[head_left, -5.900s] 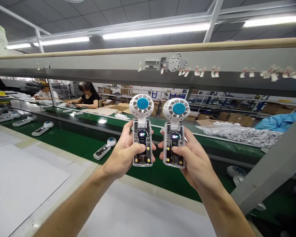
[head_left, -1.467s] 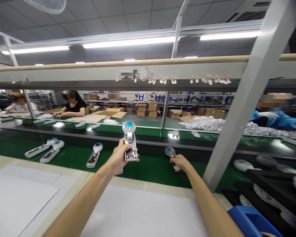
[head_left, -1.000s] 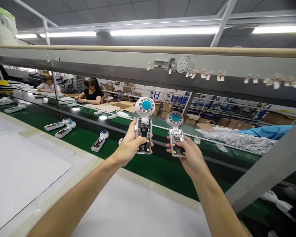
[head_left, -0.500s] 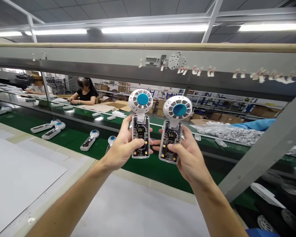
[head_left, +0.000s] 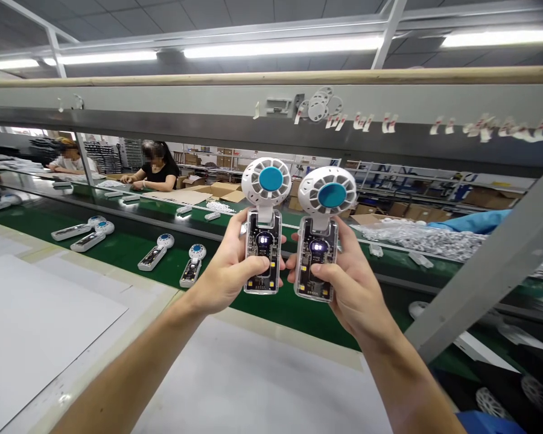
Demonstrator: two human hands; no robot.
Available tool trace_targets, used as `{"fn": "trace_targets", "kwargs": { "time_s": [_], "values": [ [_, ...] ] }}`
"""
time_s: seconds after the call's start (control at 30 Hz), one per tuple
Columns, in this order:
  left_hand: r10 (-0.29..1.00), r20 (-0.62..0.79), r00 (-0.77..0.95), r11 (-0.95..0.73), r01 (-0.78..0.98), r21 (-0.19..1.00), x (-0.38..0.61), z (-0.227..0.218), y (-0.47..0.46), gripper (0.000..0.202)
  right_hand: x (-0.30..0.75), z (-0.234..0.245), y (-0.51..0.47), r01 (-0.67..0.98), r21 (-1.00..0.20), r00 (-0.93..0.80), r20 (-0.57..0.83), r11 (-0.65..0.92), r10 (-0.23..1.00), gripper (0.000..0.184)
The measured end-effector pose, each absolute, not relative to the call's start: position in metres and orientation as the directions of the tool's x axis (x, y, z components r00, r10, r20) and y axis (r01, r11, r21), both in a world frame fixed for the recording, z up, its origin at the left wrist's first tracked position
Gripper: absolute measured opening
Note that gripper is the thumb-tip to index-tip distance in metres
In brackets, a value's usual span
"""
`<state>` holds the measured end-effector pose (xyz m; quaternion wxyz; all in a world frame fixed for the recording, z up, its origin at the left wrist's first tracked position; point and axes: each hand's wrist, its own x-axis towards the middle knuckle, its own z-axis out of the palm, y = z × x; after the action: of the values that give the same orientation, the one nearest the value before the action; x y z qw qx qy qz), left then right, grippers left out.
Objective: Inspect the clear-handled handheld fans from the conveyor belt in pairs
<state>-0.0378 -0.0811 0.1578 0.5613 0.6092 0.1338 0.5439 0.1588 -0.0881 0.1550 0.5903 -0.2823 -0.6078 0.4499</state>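
Two small hand fans are held up side by side above the green belt (head_left: 117, 256). The left hand (head_left: 224, 274) has its grip closed tight around the clear handle of the left fan (head_left: 263, 232), with the thumb pressed across the front. The right hand (head_left: 344, 283) has its grip closed tight around the handle of the right fan (head_left: 319, 238) in the same way, thumb on the front. Both fans stand upright, with round white heads and blue middles on top. They are very close together, almost touching. Little lights glow inside each clear handle.

Four more fans lie flat on the green belt, off to the left of the hands: one fan (head_left: 190, 271) nearest the hands, another fan (head_left: 155, 255) beside it, and a pair of fans (head_left: 85, 234) farther along. The white desk (head_left: 262, 386) sits on the near side of the belt, under the arms. A grey beam (head_left: 163, 117) runs across above the belt. On the far side of the belt, a person in a black top (head_left: 156, 172) sits at work, and another person (head_left: 70, 160) sits farther left. A pile of small white parts (head_left: 429, 241) lies beyond the belt on the right, and a slanted grey post (head_left: 489, 265) crosses in front of it.
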Motion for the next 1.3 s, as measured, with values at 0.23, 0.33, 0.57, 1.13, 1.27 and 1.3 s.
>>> {"fn": "trace_targets", "kwargs": {
  "time_s": [0.23, 0.33, 0.57, 1.13, 1.27, 1.3],
  "values": [
    [0.788, 0.496, 0.366, -0.299, -0.477, 0.827, -0.0351, 0.1586, -0.0853, 0.071, 0.1598, 0.1542, -0.0896, -0.187, -0.877, -0.149, 0.471, 0.443, 0.869, 0.081],
    [0.790, 0.498, 0.357, -0.300, -0.483, 0.822, -0.0339, 0.1612, -0.0885, 0.076, 0.1604, 0.1536, -0.0898, -0.179, -0.874, -0.170, 0.480, 0.453, 0.860, 0.086],
    [0.840, 0.451, 0.304, -0.284, -0.461, 0.841, -0.0334, 0.1612, -0.0872, 0.081, 0.1605, 0.1566, -0.0937, -0.124, -0.882, -0.128, 0.469, 0.455, 0.874, 0.087],
    [0.844, 0.453, 0.286, -0.272, -0.500, 0.822, -0.0291, 0.1574, -0.0847, 0.063, 0.1588, 0.1582, -0.0924, -0.195, -0.879, -0.160, 0.466, 0.435, 0.870, 0.075],
    [0.827, 0.467, 0.312, -0.265, -0.516, 0.814, -0.0283, 0.1575, -0.0848, 0.062, 0.1588, 0.1576, -0.0914, -0.208, -0.886, -0.152, 0.447, 0.414, 0.881, 0.080],
    [0.827, 0.468, 0.312, -0.264, -0.518, 0.813, -0.0283, 0.1574, -0.0848, 0.062, 0.1588, 0.1577, -0.0919, -0.216, -0.886, -0.151, 0.445, 0.410, 0.883, 0.080]
  ]
}}
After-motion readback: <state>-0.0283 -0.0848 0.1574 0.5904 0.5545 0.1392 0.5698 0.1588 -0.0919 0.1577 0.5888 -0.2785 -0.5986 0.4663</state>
